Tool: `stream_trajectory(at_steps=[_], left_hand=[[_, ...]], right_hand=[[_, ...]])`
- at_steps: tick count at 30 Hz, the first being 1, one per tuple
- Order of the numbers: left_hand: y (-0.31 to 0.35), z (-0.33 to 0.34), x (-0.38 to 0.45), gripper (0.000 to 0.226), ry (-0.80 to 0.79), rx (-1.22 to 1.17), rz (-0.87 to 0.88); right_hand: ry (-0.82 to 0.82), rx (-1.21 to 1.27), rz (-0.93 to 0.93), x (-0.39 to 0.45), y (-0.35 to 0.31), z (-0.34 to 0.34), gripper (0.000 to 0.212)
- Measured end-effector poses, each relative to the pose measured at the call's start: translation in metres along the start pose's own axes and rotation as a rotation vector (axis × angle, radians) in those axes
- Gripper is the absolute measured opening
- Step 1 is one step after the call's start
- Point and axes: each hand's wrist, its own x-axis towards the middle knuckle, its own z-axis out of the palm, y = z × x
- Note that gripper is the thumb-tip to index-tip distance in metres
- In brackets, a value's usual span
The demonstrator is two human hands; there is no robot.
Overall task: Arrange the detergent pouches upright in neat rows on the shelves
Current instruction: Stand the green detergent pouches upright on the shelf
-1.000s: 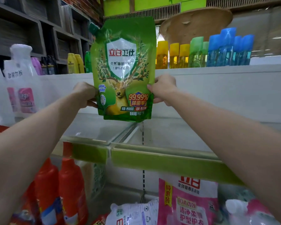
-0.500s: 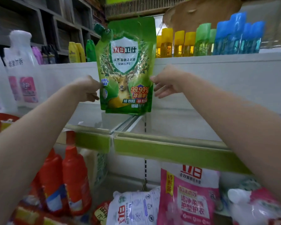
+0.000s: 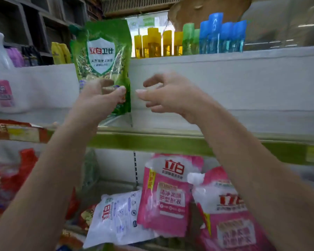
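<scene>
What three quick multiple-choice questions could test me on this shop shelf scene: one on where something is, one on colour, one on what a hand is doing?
1. Where is the green pouch?
A. upright on the middle shelf
B. flat on the bottom shelf
C. on the floor

2. What colour is the upright pouch on the lower shelf?
A. blue
B. pink
C. black

3. What is the right hand doing?
A. gripping a bottle
B. holding the green pouch
C. open, holding nothing

Answers: 1 A, its base sits on that shelf; 2 B, pink front; 3 C, fingers apart, beside the pouch.
</scene>
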Motion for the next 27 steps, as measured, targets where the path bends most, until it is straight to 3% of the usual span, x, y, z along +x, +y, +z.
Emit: stream_trajectory(at_steps=[3,8,13,19,23,27], left_hand=[[0.018,0.036,-0.058,0.03,0.135,-0.009,0.137],[0.036,0.115,-0.177,0.022,0.233,-0.203,0.164],[0.036,0.222,-0.271,0.017,0.043,-0.305,-0.136],[0.032,0.306,-0.321,0.014,-0.182,-0.289,-0.502],[0.039,0.336,-0.327,0.011,-0.267,-0.337,-0.607],[0.063,0.369,-0.317,0.013,-0.368,-0.474,-0.619]], right_hand=[[0.029,0.095,-0.041,-0.055,0.017,-0.042,0.036],[0.082,0.315,-0.032,-0.167,0.067,-0.098,0.014],[0.084,0.344,0.266,-0.256,0.147,-0.12,0.011],[0.248,0.425,0.576,-0.326,0.211,-0.152,0.008],[0.417,0.524,0.63,-0.346,0.223,-0.18,0.012],[0.61,0.453,0.562,-0.351,0.223,-0.228,0.016]])
